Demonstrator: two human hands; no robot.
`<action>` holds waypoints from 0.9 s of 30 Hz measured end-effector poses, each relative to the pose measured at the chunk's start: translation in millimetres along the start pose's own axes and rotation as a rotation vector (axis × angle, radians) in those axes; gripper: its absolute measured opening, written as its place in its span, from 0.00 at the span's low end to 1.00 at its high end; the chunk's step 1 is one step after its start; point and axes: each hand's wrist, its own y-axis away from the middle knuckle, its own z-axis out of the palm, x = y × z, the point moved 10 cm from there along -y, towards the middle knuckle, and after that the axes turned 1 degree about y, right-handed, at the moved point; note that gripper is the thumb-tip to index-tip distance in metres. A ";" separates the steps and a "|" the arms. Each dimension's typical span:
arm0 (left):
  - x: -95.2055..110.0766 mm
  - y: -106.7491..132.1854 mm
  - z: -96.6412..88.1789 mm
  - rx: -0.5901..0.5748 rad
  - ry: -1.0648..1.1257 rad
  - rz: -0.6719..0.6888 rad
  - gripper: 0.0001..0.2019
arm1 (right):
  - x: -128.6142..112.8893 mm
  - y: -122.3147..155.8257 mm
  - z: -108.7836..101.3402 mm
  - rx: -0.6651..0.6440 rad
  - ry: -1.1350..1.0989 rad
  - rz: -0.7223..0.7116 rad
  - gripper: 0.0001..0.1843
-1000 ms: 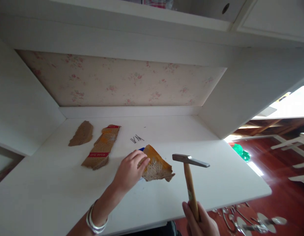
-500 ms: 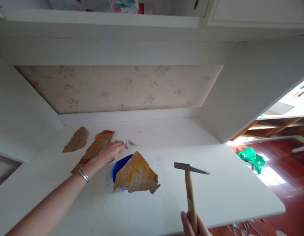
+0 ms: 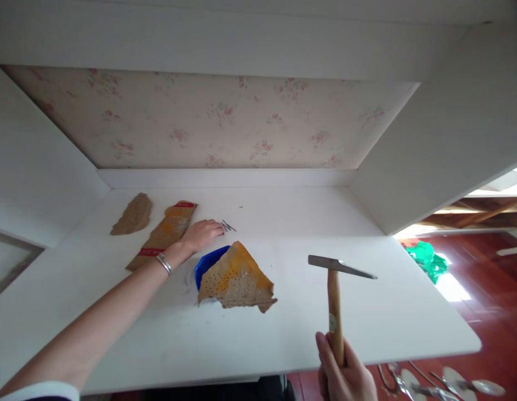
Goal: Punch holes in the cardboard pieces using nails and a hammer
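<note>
My left hand (image 3: 202,234) reaches across the white desk (image 3: 317,328) with its fingertips curled down on a small pile of nails (image 3: 228,225); whether a nail is gripped does not show. A silver bangle sits on that wrist. My right hand (image 3: 344,376) grips the wooden handle of a hammer (image 3: 334,289), holding it upright above the desk's front edge, its steel head pointing right. Between the hands lies a torn, perforated piece of cardboard (image 3: 235,278) over a blue object (image 3: 208,263).
Two more torn cardboard pieces (image 3: 164,234) (image 3: 133,214) lie at the back left of the desk. White side panels and a floral back wall (image 3: 225,120) enclose it. On the red floor at right lie a green bag (image 3: 425,259) and metal spoons (image 3: 442,381).
My left hand left the perforated cardboard, went back and left to the nails, and now rests its fingertips on them. The blue object became visible. The hammer stays upright in my right hand.
</note>
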 end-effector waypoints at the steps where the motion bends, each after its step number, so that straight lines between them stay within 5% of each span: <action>1: 0.3 0.1 -0.6 0.004 0.004 0.009 0.13 | 0.5 2.8 2.9 0.002 -0.023 0.009 0.27; 8: -1.0 7.9 -14.3 0.068 0.040 0.044 0.12 | 7.9 26.4 17.0 0.075 -0.054 0.044 0.26; 19: 17.9 50.7 -83.3 0.442 0.290 -0.150 0.16 | -15.1 71.2 43.2 0.189 -0.087 0.001 0.27; 23: 39.0 68.0 -80.6 0.384 0.793 -0.247 0.15 | -27.9 66.5 56.0 0.229 -0.091 0.005 0.26; 27: 61.5 77.1 -83.6 0.344 0.737 -0.195 0.11 | -53.7 43.6 71.7 0.174 -0.138 -0.038 0.31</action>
